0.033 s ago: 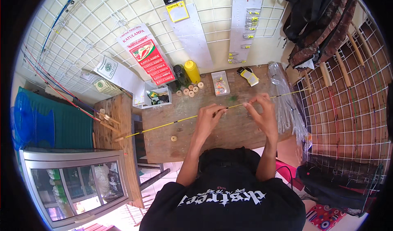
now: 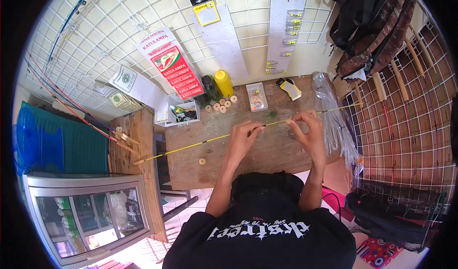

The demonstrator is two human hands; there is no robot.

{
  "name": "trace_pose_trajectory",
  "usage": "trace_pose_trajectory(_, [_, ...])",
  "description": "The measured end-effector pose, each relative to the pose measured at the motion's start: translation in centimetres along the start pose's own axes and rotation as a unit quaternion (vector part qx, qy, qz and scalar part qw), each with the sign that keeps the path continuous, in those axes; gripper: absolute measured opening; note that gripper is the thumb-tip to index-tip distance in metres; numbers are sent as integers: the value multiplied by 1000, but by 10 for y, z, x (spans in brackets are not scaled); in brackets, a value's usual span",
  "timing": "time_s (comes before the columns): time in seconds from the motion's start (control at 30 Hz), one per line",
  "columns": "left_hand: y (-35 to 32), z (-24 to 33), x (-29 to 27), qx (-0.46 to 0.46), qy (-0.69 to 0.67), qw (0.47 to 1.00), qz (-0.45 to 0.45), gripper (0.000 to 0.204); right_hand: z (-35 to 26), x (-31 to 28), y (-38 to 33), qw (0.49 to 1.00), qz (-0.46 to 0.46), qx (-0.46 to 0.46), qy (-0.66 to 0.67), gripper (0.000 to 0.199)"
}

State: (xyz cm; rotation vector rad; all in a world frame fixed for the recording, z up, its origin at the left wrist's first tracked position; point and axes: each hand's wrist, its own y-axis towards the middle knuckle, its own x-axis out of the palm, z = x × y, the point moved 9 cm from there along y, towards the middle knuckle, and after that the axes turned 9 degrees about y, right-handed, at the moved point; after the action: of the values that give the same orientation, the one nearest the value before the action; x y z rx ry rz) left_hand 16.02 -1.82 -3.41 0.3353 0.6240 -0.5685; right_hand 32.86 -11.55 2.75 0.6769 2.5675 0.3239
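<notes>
A thin yellow fishing rod (image 2: 186, 146) with dark bands runs slantwise over the wooden table (image 2: 186, 173), its right end higher in the picture. My left hand (image 2: 242, 138) pinches it around a dark band near the middle. Right of that, my right hand (image 2: 310, 133) is closed in a pinch close to the rod, thumb and forefinger tips together. Whatever those fingertips hold is too fine to make out. A small cork ring (image 2: 202, 161) lies on the table left of my left hand.
Behind my hands stand a yellow squeeze bottle (image 2: 223, 83), several cork rings (image 2: 223, 109), a white tray of small bits (image 2: 257, 97) and a box of bottles (image 2: 183, 114). Clear plastic sleeves (image 2: 329, 107) lie to the right. A glass-fronted cabinet (image 2: 90, 216) stands at left; wire racks line the walls.
My right hand has shifted slightly to the right, its fingertips staying pinched. My left hand and the rod look unmoved.
</notes>
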Motion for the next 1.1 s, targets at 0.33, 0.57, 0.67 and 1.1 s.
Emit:
trace_pose_trajectory(0.33, [-1, -3, 0, -1, -29, 999, 19, 15, 64, -49, -31, 948, 208, 92, 223, 22])
trace_pose_trajectory(0.57, [0, -4, 2, -6, -24, 1000, 17, 16, 103, -31, -50, 758, 359, 109, 533, 19])
trace_pose_trajectory(0.67, [0, -10, 1, -5, -18, 1000, 21, 16, 117, -21, -54, 719, 382, 159, 559, 11])
trace_pose_trajectory(1.1, [0, -19, 4, -58, -53, 996, -35, 24, 135, -17, -53, 693, 343, 158, 614, 12])
